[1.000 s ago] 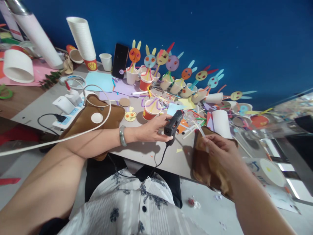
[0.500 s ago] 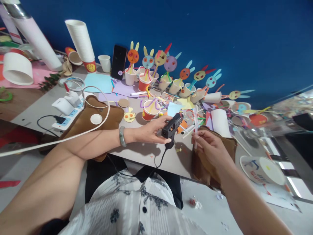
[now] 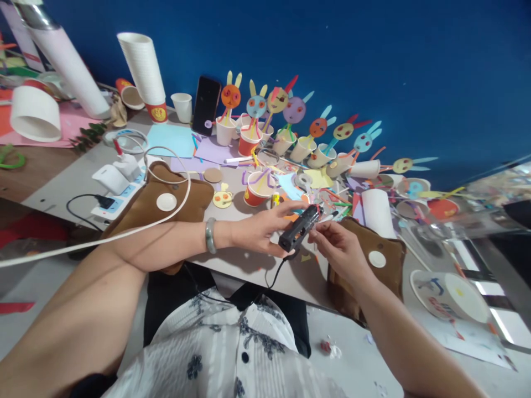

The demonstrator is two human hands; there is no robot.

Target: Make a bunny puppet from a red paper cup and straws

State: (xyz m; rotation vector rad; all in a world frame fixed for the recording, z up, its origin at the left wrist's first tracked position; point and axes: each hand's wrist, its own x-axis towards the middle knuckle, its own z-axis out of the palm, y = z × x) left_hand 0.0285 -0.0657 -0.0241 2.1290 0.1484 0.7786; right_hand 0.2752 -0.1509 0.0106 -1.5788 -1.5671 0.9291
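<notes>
My left hand [image 3: 263, 228] is closed around a black hot glue gun [image 3: 297, 231], held tilted above the table's front part; its cord hangs down towards my lap. My right hand [image 3: 342, 251] has come up against the gun's right side, thumb and fingertips pinched together. The translucent glue stick in that pinch is now almost wholly hidden by the fingers and the gun. Behind my left hand stands a red and white paper cup [image 3: 256, 190] with purple strips bent over its rim. Beside the cup lies a yellow paper animal face [image 3: 222, 199].
Several rabbit-faced paper figures in cups, such as the orange one [image 3: 231, 97], line the blue wall. A cup stack [image 3: 143, 72], phone [image 3: 206, 105] and power strip [image 3: 120, 198] stand left. A white cable [image 3: 124, 235] crosses my left forearm. Paper scraps crowd the middle.
My right hand has moved left with the glue stick, right up to the glue gun. The gun has shifted slightly right and its tilt has changed. The view has turned slightly.
</notes>
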